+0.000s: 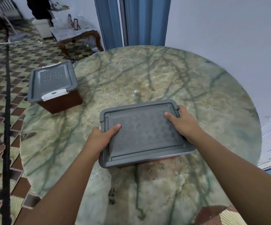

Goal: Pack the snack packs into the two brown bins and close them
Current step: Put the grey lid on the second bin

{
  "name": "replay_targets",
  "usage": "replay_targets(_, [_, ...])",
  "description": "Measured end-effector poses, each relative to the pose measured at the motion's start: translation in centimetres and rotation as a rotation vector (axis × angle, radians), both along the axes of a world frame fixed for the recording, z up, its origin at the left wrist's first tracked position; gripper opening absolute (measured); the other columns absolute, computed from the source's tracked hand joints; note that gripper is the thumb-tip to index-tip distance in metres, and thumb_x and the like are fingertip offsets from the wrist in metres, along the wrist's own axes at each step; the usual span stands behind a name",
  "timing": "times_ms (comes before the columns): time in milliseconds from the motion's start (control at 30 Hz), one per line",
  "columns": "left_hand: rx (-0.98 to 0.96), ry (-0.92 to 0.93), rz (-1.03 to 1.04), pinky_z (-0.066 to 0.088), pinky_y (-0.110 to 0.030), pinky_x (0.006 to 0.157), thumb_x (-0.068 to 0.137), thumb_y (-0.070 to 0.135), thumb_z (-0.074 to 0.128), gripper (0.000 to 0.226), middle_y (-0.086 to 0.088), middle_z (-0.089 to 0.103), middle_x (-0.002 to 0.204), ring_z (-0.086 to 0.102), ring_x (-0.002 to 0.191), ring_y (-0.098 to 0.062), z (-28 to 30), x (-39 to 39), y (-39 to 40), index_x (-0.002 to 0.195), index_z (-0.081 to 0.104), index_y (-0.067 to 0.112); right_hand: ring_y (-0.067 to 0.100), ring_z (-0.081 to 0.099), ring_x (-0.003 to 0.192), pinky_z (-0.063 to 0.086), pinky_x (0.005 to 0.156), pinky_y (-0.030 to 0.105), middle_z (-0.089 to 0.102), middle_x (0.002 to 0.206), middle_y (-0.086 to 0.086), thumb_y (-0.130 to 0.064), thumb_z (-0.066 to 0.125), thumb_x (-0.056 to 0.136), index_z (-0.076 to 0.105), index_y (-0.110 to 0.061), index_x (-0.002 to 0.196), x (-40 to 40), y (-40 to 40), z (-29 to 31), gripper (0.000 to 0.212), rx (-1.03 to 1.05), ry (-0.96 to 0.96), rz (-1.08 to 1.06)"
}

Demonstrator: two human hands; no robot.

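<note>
A grey lid (145, 132) covers the near bin in the middle of the round marble table (164, 75); almost nothing of the bin below it shows. My left hand (101, 138) grips the lid's left edge, thumb lying on top. My right hand (182, 122) grips the right edge near the far corner, thumb on top as well. A second brown bin (61, 103) stands at the table's left edge with its grey lid (51, 80) on and white latches at both ends. No snack packs are in sight.
A patterned tile floor (25, 51) lies to the left, with a black pole (7, 98) standing on it. A small wooden table (76, 34) and a white box (43, 28) are at the back. A white wall is to the right.
</note>
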State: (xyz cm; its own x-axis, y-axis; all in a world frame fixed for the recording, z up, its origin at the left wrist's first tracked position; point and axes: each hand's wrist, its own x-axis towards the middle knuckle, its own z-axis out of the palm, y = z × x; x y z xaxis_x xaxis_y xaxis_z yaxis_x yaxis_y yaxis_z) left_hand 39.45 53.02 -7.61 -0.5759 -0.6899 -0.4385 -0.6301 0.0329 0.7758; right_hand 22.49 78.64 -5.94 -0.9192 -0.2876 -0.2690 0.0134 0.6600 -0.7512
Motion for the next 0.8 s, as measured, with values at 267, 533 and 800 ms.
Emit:
replay_targets(267, [0.011,0.047,-0.08,0.06,-0.038,0.071,0.069,0.058,0.087,0.058,-0.009,0.073,0.095,0.072,0.085,-0.026,1.2,0.2,-0.8,0.096,0.061,0.014,0.025,0.066,0.093,0.057,0.085,0.049,0.066,0.106,-0.002,-0.065,0.063,0.091,0.049,-0.03,0.123,2.1,-0.1,-0.4,0.049,-0.001,0.049,-0.083])
replay_targets(533, [-0.154,-0.029,-0.114,0.06,-0.048,0.08,0.056,0.079,0.082,0.08,-0.005,0.07,0.097,0.07,0.086,-0.025,0.5,1.0,-2.7,0.101,0.058,0.017,0.017,0.063,0.104,0.054,0.081,0.035,0.061,0.119,-0.008,-0.056,0.087,0.073,0.039,-0.034,0.136,5.3,0.3,-0.6,0.081,-0.181,-0.094,-0.095])
replay_targets(800, [-0.449,-0.057,-0.134,0.048,-0.039,0.06,0.074,0.078,0.069,0.07,-0.004,0.063,0.089,0.061,0.076,-0.022,0.7,1.7,-1.3,0.098,0.051,0.015,0.018,0.06,0.103,0.049,0.085,0.034,0.059,0.118,-0.008,-0.057,0.085,0.075,0.04,-0.029,0.147,6.4,-0.1,0.1,0.09,-0.134,-0.009,-0.168])
